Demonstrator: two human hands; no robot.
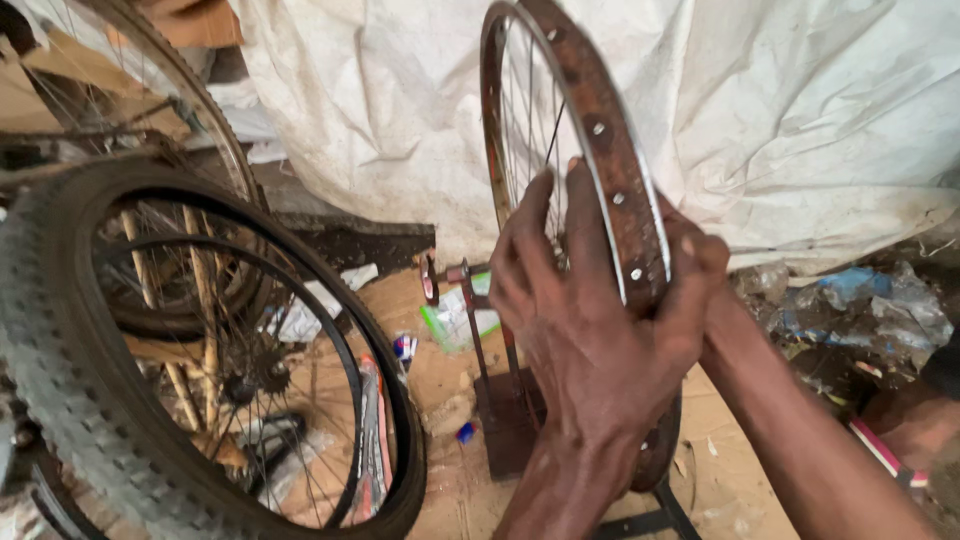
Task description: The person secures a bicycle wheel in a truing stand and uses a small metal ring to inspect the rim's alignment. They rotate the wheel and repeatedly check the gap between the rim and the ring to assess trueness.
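Hands are gripping one rusty bare wheel rim (pixel 610 170), which is standing upright in a dark metal truing stand (pixel 505 400) on the cardboard-covered floor (pixel 440 380), right in front of a white tarp (pixel 800 110). The left hand (pixel 570 330) is lying against the near side of the rim, its fingers (pixel 530 215) spreading wide and flat over the thin spokes, not curling round anything. The right hand (pixel 690 290) is coming from the other side, and its fingers (pixel 700 250) are wrapping over the rusty outer band, closing on the rim just below a row of spoke nipples; four of these are showing along the band above the hands. To the left, well apart from the hands, one knobbly black tyre on a wheel (pixel 60 350) is leaning, with one thinner black tyre (pixel 395 400) standing just beside it and one more spoked wheel (pixel 200 110) rising behind. One green-edged plastic bag (pixel 450 320) is lying on the floor near the stand, and crumpled plastic litter (pixel 850 300) is piling up at the right.
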